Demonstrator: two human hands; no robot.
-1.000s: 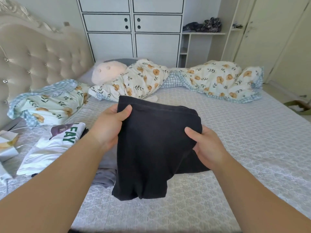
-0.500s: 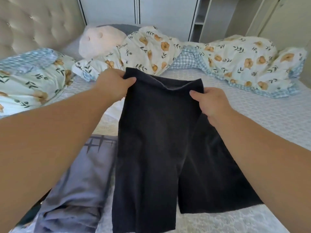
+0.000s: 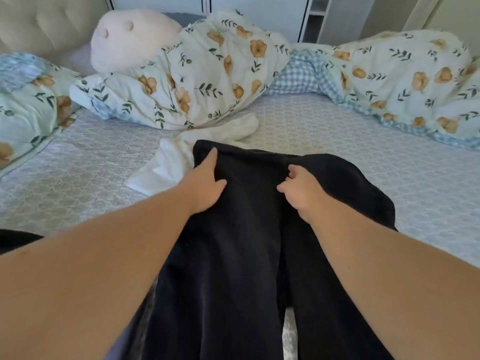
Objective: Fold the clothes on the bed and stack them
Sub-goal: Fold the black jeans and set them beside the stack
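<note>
A pair of black shorts (image 3: 249,229) lies spread on the grey patterned bed sheet (image 3: 324,120), waistband away from me and legs running toward me. My left hand (image 3: 205,185) rests flat on the left part of the waistband, fingers straight, forefinger pointing at the top corner. My right hand (image 3: 301,190) sits at the middle of the waistband with curled fingers and thumb pinching the black fabric. A white garment (image 3: 166,165) lies crumpled under the shorts' upper left corner.
A floral duvet (image 3: 207,74) is bunched across the far side of the bed, with a pale plush pillow (image 3: 130,35) and a tufted headboard (image 3: 46,22) at the back left. A dark garment (image 3: 13,237) peeks in at the left edge.
The shorts went from held up in the air to laid down on the bed farther forward. My left hand released its grip and now lies flat; the camera tilted down and closer.
</note>
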